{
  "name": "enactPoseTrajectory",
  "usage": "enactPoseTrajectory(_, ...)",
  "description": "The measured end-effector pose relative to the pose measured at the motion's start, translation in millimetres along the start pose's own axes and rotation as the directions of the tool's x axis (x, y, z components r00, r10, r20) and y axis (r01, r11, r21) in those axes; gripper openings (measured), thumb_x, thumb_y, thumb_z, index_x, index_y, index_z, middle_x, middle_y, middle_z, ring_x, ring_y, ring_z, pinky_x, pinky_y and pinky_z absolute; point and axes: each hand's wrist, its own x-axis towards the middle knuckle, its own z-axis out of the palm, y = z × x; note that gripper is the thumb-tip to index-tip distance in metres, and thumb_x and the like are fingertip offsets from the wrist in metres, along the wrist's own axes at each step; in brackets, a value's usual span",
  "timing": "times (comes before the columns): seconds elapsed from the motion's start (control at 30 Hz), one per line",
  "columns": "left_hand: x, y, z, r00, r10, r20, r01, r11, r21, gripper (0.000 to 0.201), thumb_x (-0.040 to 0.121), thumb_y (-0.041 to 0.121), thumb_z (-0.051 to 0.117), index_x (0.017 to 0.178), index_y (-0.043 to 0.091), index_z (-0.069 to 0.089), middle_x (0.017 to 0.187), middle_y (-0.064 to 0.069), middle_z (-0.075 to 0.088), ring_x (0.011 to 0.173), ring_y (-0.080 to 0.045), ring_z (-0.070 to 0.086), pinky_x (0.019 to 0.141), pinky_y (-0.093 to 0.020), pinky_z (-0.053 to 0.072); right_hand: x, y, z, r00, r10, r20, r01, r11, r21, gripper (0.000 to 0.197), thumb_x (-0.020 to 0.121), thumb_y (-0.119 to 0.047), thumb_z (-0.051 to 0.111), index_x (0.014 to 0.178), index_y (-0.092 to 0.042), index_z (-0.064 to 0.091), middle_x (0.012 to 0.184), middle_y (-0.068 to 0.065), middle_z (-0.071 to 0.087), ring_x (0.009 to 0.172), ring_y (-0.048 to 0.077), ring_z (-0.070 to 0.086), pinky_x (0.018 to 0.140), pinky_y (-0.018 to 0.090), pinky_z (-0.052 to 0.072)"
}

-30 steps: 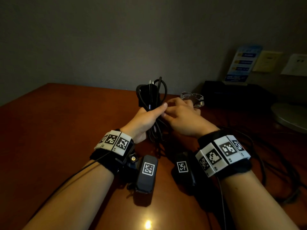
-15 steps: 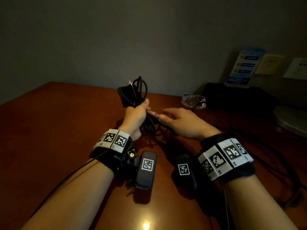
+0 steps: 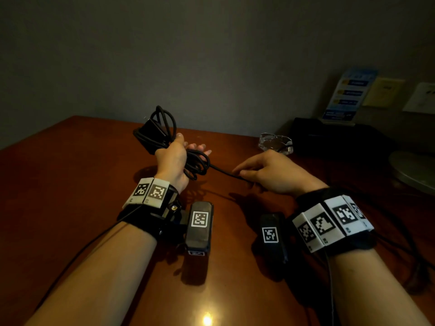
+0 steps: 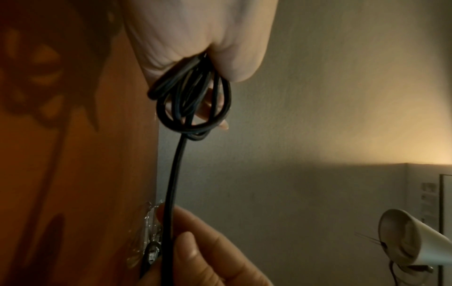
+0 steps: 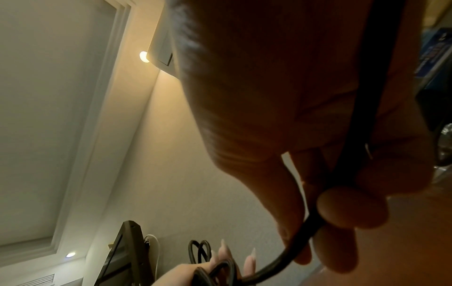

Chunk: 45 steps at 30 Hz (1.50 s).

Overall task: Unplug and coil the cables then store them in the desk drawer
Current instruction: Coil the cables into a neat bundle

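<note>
My left hand (image 3: 182, 149) grips a coil of black cable (image 3: 164, 135) wrapped around a black adapter block, held above the brown desk (image 3: 70, 184). One loose strand (image 3: 223, 172) runs from the coil's lower loops to my right hand (image 3: 242, 176), whose curled fingers hold it a short way to the right. The left wrist view shows the loops (image 4: 193, 108) hanging out of the left palm and the strand (image 4: 173, 183) going down to the right hand's fingers (image 4: 195, 251). In the right wrist view the strand (image 5: 362, 116) passes through the right fingers. No drawer is in view.
A glass ashtray (image 3: 276, 143) sits behind the right hand, with a black box (image 3: 336, 137) and a blue leaflet (image 3: 348, 95) beyond it. A lamp base (image 3: 414, 170) stands at the right edge. More dark cables (image 3: 400, 231) lie on the desk at right.
The hands have drawn apart: the left hand carried the coil left and tilted it, while the right hand moved right along the loose strand, which is now stretched between them.
</note>
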Motion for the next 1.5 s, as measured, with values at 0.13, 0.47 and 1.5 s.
enactPoseTrajectory(0.13,1.3,-1.3,-0.2,1.0,0.002,-0.014,-0.002,1.0,0.003,0.024,0.103,0.017,0.047,0.082,0.006,0.043,0.063,-0.008,0.046,0.045,-0.019,0.059,0.054,-0.044,0.06,-0.8,-1.5,0.2,1.0,-0.003,0.004,0.003,1.0,-0.015,0.019,0.097,-0.018,0.057,0.107,-0.023,0.072,0.071,-0.008,0.063,0.045,-0.009,0.056,0.047,0.009,0.041)
enactPoseTrajectory(0.47,1.7,-4.0,0.1,1.0,0.008,-0.019,-0.008,1.0,0.004,0.027,0.102,0.018,0.047,0.077,0.008,0.043,0.061,-0.007,0.046,0.042,-0.018,0.059,0.052,-0.042,0.06,-2.0,-1.5,1.2,1.0,0.006,0.012,-0.006,1.0,-0.012,0.019,0.097,-0.017,0.057,0.108,-0.022,0.072,0.072,-0.01,0.061,0.044,-0.011,0.055,0.044,0.007,0.04)
enactPoseTrajectory(1.5,5.8,1.0,-0.5,0.889,0.457,0.016,-0.428,0.819,0.381,0.038,0.091,0.021,0.067,0.117,-0.005,0.055,0.061,-0.002,0.058,0.036,-0.012,0.054,0.048,-0.026,0.051,-14.8,-20.4,-2.0,0.984,0.021,0.177,0.011,0.984,-0.178,0.01,0.083,-0.017,0.07,0.085,-0.025,0.075,0.082,-0.013,0.065,0.079,0.002,0.057,0.069,0.022,0.044)
